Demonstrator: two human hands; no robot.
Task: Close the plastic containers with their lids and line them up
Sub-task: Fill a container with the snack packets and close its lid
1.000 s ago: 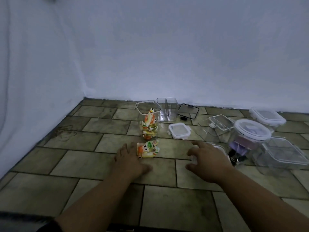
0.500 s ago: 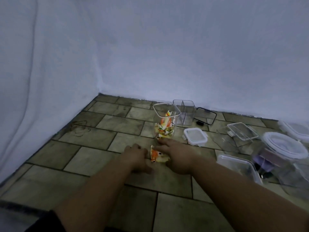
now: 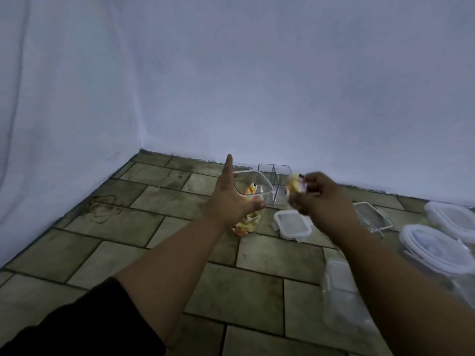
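A tall clear container (image 3: 259, 186) with orange and yellow snack packets inside stands open on the tiled floor. My left hand (image 3: 228, 199) is wrapped around its near side, thumb up. My right hand (image 3: 318, 196) hovers just right of its rim, shut on a blurred yellow snack packet (image 3: 293, 187). A small white-rimmed lid (image 3: 293, 224) lies flat on the floor below my right hand. A clear divided container (image 3: 276, 176) stands open behind the tall one.
Several more clear containers and lids sit on the right: a round white lid (image 3: 434, 249), a rectangular lidded box (image 3: 452, 218), a clear box (image 3: 341, 286) near my right forearm, and a clear lid (image 3: 372, 217). White cloth walls (image 3: 231, 86) close off the back and left.
My right hand has lifted the snack packet off the floor up to the tall container's rim. My left hand rose from the floor and took hold of the tall container.
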